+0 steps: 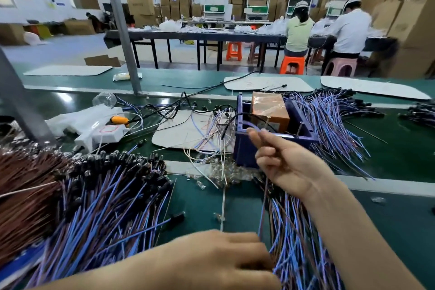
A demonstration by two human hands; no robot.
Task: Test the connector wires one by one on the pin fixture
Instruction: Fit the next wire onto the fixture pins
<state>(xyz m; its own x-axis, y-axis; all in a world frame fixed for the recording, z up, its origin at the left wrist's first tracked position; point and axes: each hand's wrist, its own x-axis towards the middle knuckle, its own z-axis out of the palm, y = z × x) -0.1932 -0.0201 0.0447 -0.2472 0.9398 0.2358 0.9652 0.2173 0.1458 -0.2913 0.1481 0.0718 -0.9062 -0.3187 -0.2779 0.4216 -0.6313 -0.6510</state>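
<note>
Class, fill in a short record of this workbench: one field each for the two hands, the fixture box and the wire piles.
right hand: raised, pinches one wire by the blue box
left hand: low, fingers at the near wire pile; grip unclear
blue box: open top, orange block inside
other piles: left pile; far pile right of the box
</note>
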